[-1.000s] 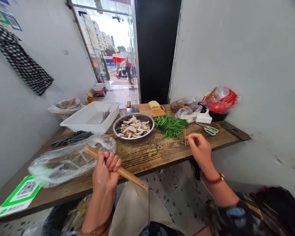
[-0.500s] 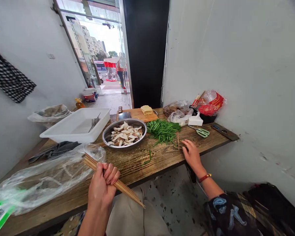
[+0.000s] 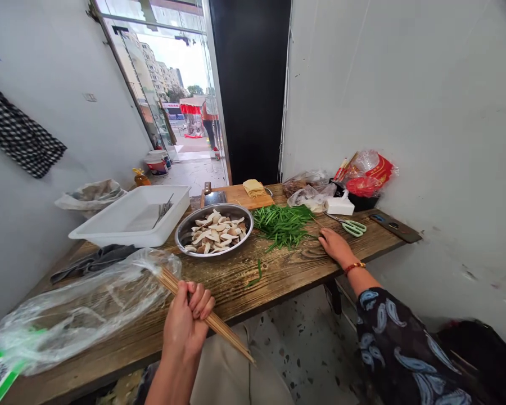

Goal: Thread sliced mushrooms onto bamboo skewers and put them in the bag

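My left hand (image 3: 189, 315) is closed around a bundle of thin wooden skewers (image 3: 230, 334), held slantwise over the table's front edge. Farther right, my right hand (image 3: 336, 247) is low over the tabletop, its fingers together on a thin wooden skewer (image 3: 316, 223); whether there is more than one is hidden. Beside that hand lies a heap of cut green chives (image 3: 281, 226). Left of the greens stands a metal bowl (image 3: 181, 249) of sliced mushrooms (image 3: 216, 232). A clear plastic bag (image 3: 80, 312) is spread out left of my left hand.
A white plastic tub (image 3: 109, 232) with metal tongs stands at the left. Behind the bowl are a cutting board (image 3: 231, 194), a cleaver (image 3: 215, 197) and stacked tofu sheets (image 3: 253, 187). Green-handled scissors (image 3: 354, 228), a tissue pack (image 3: 339, 206) and a phone (image 3: 393, 225) lie at the right.
My right hand has drawn its fingers together on the skewer, which has turned from upright in view to slanted. The left hand still grips the bundle, now slightly farther right in view.
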Demonstrator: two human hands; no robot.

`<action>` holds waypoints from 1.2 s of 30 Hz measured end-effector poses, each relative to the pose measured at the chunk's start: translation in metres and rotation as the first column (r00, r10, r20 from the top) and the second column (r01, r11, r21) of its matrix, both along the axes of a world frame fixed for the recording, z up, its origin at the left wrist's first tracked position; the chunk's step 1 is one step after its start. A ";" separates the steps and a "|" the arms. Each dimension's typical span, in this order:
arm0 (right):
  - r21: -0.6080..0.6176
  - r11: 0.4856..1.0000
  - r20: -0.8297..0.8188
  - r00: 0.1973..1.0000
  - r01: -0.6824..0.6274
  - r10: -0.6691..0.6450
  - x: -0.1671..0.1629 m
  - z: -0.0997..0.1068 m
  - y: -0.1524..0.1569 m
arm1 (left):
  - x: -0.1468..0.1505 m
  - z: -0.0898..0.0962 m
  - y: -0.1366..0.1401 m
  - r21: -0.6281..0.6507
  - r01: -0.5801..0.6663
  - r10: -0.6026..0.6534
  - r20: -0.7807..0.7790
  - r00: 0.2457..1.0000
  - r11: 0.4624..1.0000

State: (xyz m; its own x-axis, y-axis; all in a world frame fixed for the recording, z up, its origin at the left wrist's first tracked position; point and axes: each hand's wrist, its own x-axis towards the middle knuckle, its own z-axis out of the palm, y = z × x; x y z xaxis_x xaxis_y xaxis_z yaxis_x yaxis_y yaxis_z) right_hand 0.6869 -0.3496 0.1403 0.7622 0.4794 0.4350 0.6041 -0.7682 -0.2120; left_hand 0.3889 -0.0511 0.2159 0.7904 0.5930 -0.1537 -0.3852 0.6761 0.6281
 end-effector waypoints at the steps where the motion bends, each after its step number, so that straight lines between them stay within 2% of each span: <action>1: -0.004 1.000 0.010 1.000 0.016 -0.016 0.004 0.004 0.000 | 0.000 -0.001 -0.001 -0.001 0.004 -0.004 -0.006 1.000 1.000; 4: 0.010 0.999 0.057 0.997 0.052 -0.052 0.002 0.016 0.010 | 0.000 -0.004 -0.004 0.002 0.017 -0.017 -0.028 0.999 1.000; 7: 0.027 0.999 0.115 0.993 0.020 -0.023 -0.014 0.028 0.038 | 0.003 -0.006 -0.006 0.017 0.030 -0.030 -0.037 0.999 0.999; 10: -0.030 0.988 0.153 0.976 -0.150 0.153 -0.035 0.036 0.086 | 0.010 -0.007 -0.012 0.043 0.064 -0.063 -0.044 0.997 0.997; 13: -0.108 0.945 0.156 0.933 -0.310 0.324 -0.047 0.037 0.138 | 0.018 -0.009 -0.016 0.073 0.098 -0.094 -0.062 0.994 0.992; 17: -0.155 0.899 0.128 0.894 -0.410 0.430 -0.034 0.027 0.179 | 0.026 -0.017 -0.017 0.073 0.100 -0.092 -0.105 0.990 0.992; 21: -0.152 0.890 0.089 0.891 -0.429 0.445 0.003 0.012 0.174 | 0.032 -0.026 -0.014 0.047 0.110 -0.103 -0.133 0.986 0.993; 28: -0.078 0.947 0.067 0.946 -0.312 0.317 0.062 -0.004 0.140 | 0.038 -0.034 -0.012 0.017 0.130 -0.126 -0.165 0.978 0.991; 32: -0.016 0.970 0.094 0.966 -0.242 0.242 0.067 -0.001 0.139 | 0.036 -0.035 -0.012 0.016 0.139 -0.134 -0.169 0.976 0.990; 36: 0.044 0.970 0.140 0.962 -0.241 0.233 0.047 0.017 0.137 | 0.034 -0.040 -0.015 0.054 0.149 -0.136 -0.185 0.973 0.987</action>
